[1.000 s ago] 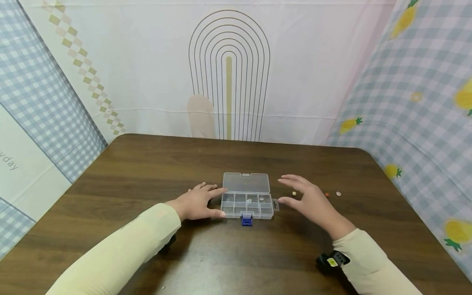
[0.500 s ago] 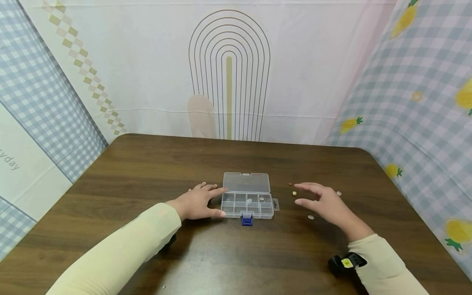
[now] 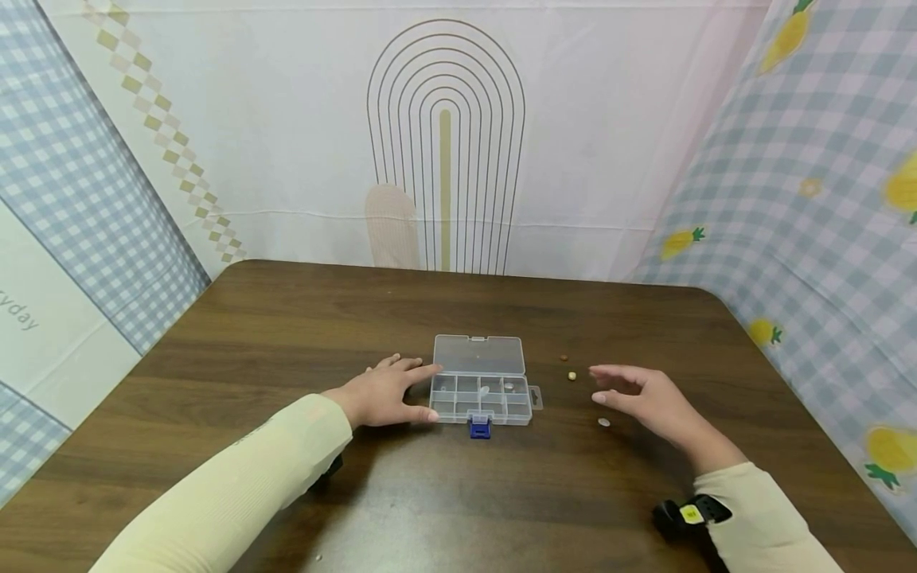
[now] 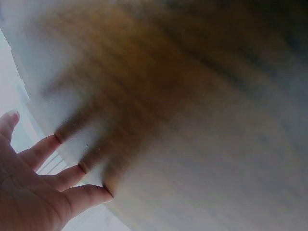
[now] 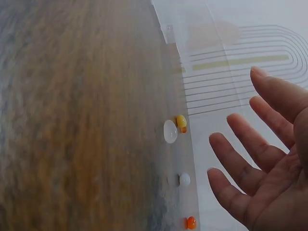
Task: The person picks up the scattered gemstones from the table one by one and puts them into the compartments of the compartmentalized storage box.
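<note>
A clear plastic compartment box (image 3: 469, 407) lies on the table with its lid (image 3: 478, 355) folded back and its blue latch (image 3: 480, 428) toward me. My left hand (image 3: 380, 394) is spread at the box's left side, thumb and forefinger at its edge; in the left wrist view, fingertips (image 4: 108, 192) meet the tabletop. Low over the table to the right, my right hand (image 3: 648, 400) is empty, its fingers relaxed and apart from the thumb. Near it lie a yellow pebble (image 3: 571, 376) and a clear pebble (image 3: 604, 422). The right wrist view also has a white pebble (image 5: 185, 180) and an orange pebble (image 5: 191, 223).
A small brown pebble (image 3: 563, 357) lies beyond the yellow one. Small clear pieces (image 3: 484, 391) sit in the box's compartments. A tiny pale bit (image 3: 318, 558) is on the wooden table (image 3: 458, 501) near the front. Patterned cloth (image 3: 286, 143) hangs behind the table.
My right hand has moved right, away from the box, uncovering the brown and clear pebbles. The orange and white pebbles are now hidden behind it in the head view. My left hand stays put.
</note>
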`<state>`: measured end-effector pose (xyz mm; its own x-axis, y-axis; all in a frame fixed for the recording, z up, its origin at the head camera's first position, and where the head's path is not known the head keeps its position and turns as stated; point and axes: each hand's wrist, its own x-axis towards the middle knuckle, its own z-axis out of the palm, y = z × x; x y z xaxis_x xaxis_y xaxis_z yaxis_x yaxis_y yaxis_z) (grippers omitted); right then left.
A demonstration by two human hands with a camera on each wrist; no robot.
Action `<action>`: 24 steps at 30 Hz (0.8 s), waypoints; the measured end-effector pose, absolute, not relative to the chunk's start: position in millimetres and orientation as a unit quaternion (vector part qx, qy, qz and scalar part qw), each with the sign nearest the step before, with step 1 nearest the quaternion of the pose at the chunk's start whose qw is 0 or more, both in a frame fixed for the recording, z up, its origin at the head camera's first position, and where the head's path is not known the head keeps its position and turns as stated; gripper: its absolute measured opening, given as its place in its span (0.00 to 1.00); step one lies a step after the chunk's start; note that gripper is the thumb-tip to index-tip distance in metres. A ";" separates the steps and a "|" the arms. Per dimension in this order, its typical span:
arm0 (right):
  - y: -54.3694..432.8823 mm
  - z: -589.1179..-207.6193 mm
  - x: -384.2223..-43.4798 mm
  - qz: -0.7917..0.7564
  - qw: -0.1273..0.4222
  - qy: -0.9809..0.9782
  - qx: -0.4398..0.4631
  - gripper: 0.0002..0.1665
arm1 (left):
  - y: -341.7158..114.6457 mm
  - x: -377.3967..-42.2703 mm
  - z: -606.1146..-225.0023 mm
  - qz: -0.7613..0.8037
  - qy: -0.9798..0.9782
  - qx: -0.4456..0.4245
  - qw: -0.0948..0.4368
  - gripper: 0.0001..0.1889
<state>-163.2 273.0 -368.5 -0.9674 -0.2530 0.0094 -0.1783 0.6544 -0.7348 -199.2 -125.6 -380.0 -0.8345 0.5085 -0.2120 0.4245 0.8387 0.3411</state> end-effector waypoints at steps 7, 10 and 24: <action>280.2 -374.8 -163.9 -0.392 0.057 0.909 -0.130 0.27 | -125.2 -199.2 -379.4 0.141 0.947 0.246 0.149 0.42; 282.2 -376.7 -164.4 -0.392 0.062 0.908 -0.137 0.25 | -125.2 -199.2 -379.1 0.140 0.948 0.246 0.147 0.42; 283.9 -379.8 -163.2 -0.367 0.104 0.916 -0.122 0.22 | -125.8 -198.9 -380.0 0.137 0.949 0.246 0.144 0.42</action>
